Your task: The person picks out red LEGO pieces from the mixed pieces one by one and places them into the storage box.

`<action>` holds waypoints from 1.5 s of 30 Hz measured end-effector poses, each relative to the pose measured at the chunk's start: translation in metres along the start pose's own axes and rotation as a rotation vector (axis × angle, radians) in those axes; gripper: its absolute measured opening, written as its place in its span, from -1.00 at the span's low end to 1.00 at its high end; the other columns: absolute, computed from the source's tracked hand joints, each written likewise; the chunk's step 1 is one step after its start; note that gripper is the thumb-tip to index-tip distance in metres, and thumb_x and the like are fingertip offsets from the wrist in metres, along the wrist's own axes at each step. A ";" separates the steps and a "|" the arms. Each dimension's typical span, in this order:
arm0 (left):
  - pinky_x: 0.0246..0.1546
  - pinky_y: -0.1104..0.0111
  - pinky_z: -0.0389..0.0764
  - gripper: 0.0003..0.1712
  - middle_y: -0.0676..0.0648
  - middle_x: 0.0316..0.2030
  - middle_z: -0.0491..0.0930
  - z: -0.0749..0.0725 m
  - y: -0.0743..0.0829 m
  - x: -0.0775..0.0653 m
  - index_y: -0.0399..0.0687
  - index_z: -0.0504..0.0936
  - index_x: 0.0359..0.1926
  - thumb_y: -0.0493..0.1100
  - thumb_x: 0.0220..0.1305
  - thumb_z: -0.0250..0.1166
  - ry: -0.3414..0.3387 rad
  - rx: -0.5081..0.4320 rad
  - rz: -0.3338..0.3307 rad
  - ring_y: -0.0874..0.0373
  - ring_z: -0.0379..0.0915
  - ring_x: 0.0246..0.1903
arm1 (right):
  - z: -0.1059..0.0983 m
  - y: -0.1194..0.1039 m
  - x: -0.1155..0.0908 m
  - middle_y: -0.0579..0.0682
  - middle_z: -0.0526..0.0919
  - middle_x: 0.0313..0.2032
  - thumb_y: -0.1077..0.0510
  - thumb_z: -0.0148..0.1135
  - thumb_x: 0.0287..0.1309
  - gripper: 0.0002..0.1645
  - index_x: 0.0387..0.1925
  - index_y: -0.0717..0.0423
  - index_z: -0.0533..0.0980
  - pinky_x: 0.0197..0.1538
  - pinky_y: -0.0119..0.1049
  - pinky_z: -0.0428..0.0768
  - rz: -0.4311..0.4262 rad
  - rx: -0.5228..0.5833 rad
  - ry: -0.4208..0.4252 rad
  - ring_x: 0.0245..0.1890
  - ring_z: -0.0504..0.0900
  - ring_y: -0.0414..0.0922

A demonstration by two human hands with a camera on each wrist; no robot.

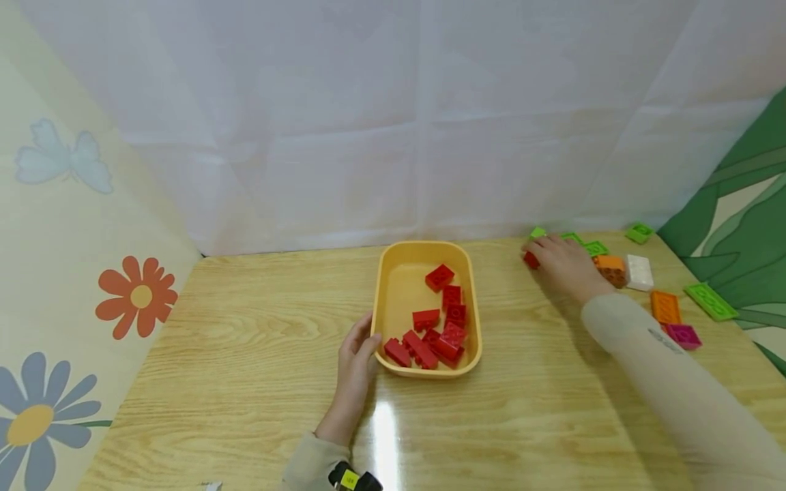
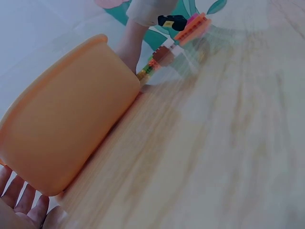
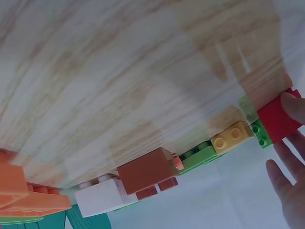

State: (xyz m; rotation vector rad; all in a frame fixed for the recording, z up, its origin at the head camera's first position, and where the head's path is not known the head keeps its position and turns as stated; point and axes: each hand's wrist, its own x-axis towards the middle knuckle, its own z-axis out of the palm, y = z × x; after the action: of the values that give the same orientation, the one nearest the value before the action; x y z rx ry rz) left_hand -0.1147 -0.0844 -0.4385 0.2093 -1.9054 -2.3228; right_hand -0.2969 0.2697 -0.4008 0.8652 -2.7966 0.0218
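A yellow plastic tray (image 1: 402, 279) sits mid-table with several red toy bricks (image 1: 451, 337) inside, most of them toward its near and right side. My left hand (image 1: 356, 365) holds the tray at its near left corner, thumb on the rim and fingers along the outer wall (image 2: 71, 114). Off to the right, by the back of the table, my right hand (image 1: 568, 266) grips a red brick (image 3: 277, 119), with the thumb on one face. Right behind that brick, a small green brick (image 3: 261, 133) shows. The fingers partly hide the red brick in the head view.
Along the table's right side lie a brown brick (image 3: 147, 171), a yellow brick (image 3: 232, 137), a white brick (image 1: 640, 273), an orange brick (image 1: 666, 308), a long green brick (image 1: 711, 301) and a magenta brick (image 1: 683, 335). A white cloth (image 1: 307, 184) hangs behind the table.
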 end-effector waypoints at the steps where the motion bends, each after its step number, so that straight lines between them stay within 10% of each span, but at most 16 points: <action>1: 0.25 0.18 0.41 -0.49 -0.31 0.29 0.37 0.000 0.000 0.000 -0.30 0.36 0.26 -0.29 0.28 0.05 0.000 0.000 0.000 -0.04 0.30 0.23 | 0.000 -0.001 0.000 0.31 0.60 -0.01 0.28 0.27 -0.02 -0.53 0.01 0.25 0.50 -0.01 0.27 0.51 0.003 -0.004 -0.003 0.00 0.45 0.24; 32: 0.29 0.03 0.36 -0.49 -0.33 0.29 0.34 -0.003 -0.003 0.005 -0.33 0.33 0.27 -0.32 0.29 0.03 -0.005 -0.022 0.005 -0.07 0.29 0.23 | -0.006 -0.007 0.004 0.29 0.64 -0.03 0.45 0.19 0.01 -0.58 -0.02 0.27 0.51 -0.02 0.23 0.55 0.009 -0.127 -0.004 -0.03 0.49 0.24; 45: 0.30 0.06 0.35 -0.49 -0.30 0.28 0.39 -0.003 -0.005 0.005 -0.29 0.38 0.25 -0.29 0.27 0.06 0.019 0.026 0.009 -0.04 0.31 0.23 | -0.031 -0.042 0.011 0.18 0.72 -0.18 0.29 0.30 -0.05 -0.64 -0.12 0.20 0.57 -0.09 0.13 0.61 -0.093 -0.078 0.211 -0.15 0.57 0.15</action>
State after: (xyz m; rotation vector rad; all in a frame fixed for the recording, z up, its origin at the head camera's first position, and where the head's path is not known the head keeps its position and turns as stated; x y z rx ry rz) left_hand -0.1192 -0.0873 -0.4436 0.2240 -1.9240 -2.2834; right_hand -0.2764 0.2312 -0.3700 0.9160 -2.5423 -0.0107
